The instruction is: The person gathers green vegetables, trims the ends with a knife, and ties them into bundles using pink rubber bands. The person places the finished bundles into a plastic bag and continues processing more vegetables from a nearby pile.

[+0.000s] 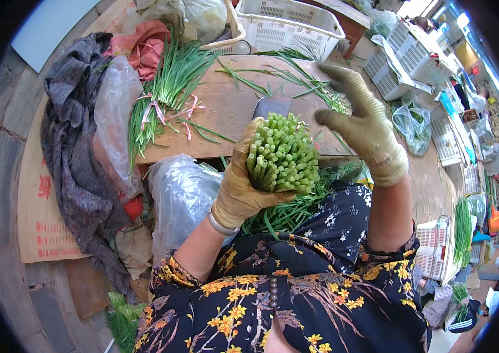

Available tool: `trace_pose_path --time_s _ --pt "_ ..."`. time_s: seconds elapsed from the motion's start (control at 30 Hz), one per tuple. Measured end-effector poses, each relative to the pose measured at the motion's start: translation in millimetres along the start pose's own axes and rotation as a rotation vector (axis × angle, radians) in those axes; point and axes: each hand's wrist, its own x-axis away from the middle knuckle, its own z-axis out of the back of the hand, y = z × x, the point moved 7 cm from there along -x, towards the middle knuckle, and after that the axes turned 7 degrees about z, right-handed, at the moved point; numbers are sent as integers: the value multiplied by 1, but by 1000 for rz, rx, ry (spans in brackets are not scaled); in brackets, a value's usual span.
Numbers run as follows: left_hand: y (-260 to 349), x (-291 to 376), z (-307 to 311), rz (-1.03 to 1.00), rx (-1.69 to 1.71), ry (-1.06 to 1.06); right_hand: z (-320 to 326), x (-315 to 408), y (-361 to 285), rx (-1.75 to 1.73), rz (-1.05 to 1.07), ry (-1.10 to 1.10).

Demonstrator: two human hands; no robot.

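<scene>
My left hand (243, 181), in a tan glove, grips a thick bundle of green stalks (282, 154), their cut ends facing up at me. My right hand (364, 123), in a knitted glove, is raised to the right of the bundle, thumb and fingers apart, holding nothing. Just beyond the bundle, a dark metal blade (271, 106) lies on the wooden board (223, 114). Tied bunches of long green leaves (172, 79) with pink ties rest at the board's left. Loose green leaves (285, 214) lie over my lap, below the bundle.
White plastic crates (289, 28) stand beyond the board. A dark grey cloth (73, 145) and a clear plastic bag (117, 119) hang at the left. Another plastic bag (181, 198) is beside my left forearm. On the right are more crates (421, 53) and a bag of greens (412, 125).
</scene>
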Motion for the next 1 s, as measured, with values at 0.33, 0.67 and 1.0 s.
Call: trace_pose_path --time_s 0.33,0.67,1.0 --pt "5 8 4 -7 -99 44 -25 -38 8 95 -77 16" --pt "7 12 28 -18 17 201 17 13 38 337 -64 80" --pt "104 -11 60 -379 609 222 -120 25 55 -423 122 -314"
